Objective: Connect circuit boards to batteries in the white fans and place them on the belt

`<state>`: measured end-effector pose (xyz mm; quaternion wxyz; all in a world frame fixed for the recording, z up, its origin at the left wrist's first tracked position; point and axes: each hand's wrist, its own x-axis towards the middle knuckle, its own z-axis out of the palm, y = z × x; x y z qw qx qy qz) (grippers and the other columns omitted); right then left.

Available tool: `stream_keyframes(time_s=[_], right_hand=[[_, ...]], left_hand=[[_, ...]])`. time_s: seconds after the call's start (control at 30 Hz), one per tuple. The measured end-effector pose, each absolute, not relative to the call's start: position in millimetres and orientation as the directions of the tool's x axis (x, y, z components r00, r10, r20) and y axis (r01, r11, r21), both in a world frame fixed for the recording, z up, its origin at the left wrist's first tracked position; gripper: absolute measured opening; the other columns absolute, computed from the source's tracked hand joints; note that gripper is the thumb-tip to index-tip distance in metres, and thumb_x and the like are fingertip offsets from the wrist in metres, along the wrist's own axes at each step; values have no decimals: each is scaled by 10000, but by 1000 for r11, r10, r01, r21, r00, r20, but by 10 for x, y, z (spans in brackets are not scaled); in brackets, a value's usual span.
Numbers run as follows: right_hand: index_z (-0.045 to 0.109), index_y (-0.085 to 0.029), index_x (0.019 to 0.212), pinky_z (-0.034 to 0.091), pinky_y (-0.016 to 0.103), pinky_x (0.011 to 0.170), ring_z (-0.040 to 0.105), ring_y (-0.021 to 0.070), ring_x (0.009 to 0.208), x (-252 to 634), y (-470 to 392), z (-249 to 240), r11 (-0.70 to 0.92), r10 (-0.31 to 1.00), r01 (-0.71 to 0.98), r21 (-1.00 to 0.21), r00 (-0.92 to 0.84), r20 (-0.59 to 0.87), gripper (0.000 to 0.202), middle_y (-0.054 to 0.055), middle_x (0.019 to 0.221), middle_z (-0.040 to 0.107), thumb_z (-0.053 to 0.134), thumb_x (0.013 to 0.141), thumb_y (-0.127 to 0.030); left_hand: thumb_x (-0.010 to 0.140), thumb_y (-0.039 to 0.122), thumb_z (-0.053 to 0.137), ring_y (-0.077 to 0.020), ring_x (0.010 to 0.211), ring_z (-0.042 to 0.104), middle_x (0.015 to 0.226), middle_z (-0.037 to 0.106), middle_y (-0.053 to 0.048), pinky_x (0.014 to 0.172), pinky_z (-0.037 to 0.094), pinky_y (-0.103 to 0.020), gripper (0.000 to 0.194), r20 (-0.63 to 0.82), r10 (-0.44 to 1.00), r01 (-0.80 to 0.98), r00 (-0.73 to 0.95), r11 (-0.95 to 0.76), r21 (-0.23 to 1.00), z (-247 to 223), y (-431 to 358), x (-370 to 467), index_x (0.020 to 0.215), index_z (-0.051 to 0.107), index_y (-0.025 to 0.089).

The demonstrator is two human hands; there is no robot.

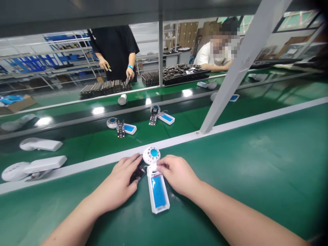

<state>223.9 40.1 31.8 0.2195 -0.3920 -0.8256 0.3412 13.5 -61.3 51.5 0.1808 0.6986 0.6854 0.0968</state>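
A white handheld device (164, 201) lies on the green bench in front of me. It has a round slotted head with a blue disc, and a rectangular handle with a blue panel. My right hand (179, 172) pinches at the narrow neck between head and handle. To the left of the neck, my left hand (124, 176) has its thumb and fingers around a dark circuit board (139, 173), mostly hidden beneath the hand. A thin wire runs near the board and the neck.
Beyond a white rail (179, 137), a green conveyor carries similar devices, two with circuit boards (121, 130) on them. A slanted white post (230, 75) rises at right. Across the line, one person (115, 51) handles stacked boards (105, 89); another person (205, 56) sits farther right.
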Motion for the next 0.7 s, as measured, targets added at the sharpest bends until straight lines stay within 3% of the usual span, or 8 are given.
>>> stream_keyframes(time_s=[0.07, 0.17, 0.3, 0.37, 0.47, 0.6, 0.7], right_hand=[[764, -231, 892, 481, 327, 767, 673, 213, 844, 2263, 458, 307, 465, 808, 516, -720, -580, 106, 171, 32, 944, 737, 606, 876, -168], [740, -202, 964, 482, 367, 805, 651, 246, 896, 2297, 431, 359, 488, 829, 542, -684, -532, 170, 210, 61, 947, 721, 558, 871, -154], [685, -166, 1035, 496, 383, 827, 619, 250, 910, 2312, 110, 479, 703, 669, 324, -633, -603, 434, 205, 95, 981, 697, 536, 906, -223], [664, -161, 1088, 515, 387, 817, 620, 260, 900, 2297, -94, 480, 746, 572, 204, -634, -685, 452, 299, 109, 1008, 693, 642, 870, -364], [620, -147, 1214, 535, 438, 835, 631, 317, 945, 2262, -291, 422, 722, 547, 212, -659, -759, 355, 602, 137, 1073, 690, 774, 722, -458], [638, -248, 1179, 527, 352, 786, 665, 234, 850, 2247, -266, 456, 502, 691, 385, -774, -717, 92, 398, 37, 981, 718, 664, 791, -164], [682, -281, 989, 479, 256, 652, 624, 159, 692, 2278, -143, 577, 293, 709, 374, -880, -703, -62, 260, -37, 784, 679, 620, 809, -105]], left_hand=[[849, 262, 539, -246, 1276, 488, 1411, 508, -55, 1102, 393, -405, 735, -169, 986, 855, -8, 94, 509, 555, -616, 182, 1537, 284, 313], [757, 337, 683, -215, 950, 628, 1054, 648, -23, 880, 502, -335, 739, -288, 944, 719, -158, 310, 622, 609, -645, 257, 1446, 427, 261], [694, 306, 705, -142, 621, 555, 669, 568, 63, 569, 420, -228, 450, -417, 897, 487, -148, 433, 758, 600, -723, 351, 1119, 609, 192], [693, 312, 693, -113, 550, 497, 595, 537, 73, 519, 362, -209, 277, -448, 881, 348, -154, 472, 810, 588, -766, 411, 921, 613, 176], [723, 333, 676, -109, 547, 506, 585, 560, 64, 539, 389, -209, 219, -438, 886, 211, -152, 462, 861, 608, -823, 506, 860, 597, 181], [790, 421, 647, -173, 693, 640, 683, 662, 27, 696, 521, -276, 380, -371, 919, 253, -135, 394, 884, 696, -842, 539, 1098, 611, 201], [841, 522, 579, -215, 800, 690, 791, 714, -10, 795, 560, -335, 481, -246, 946, 388, -212, 313, 867, 734, -776, 444, 1206, 602, 209]])
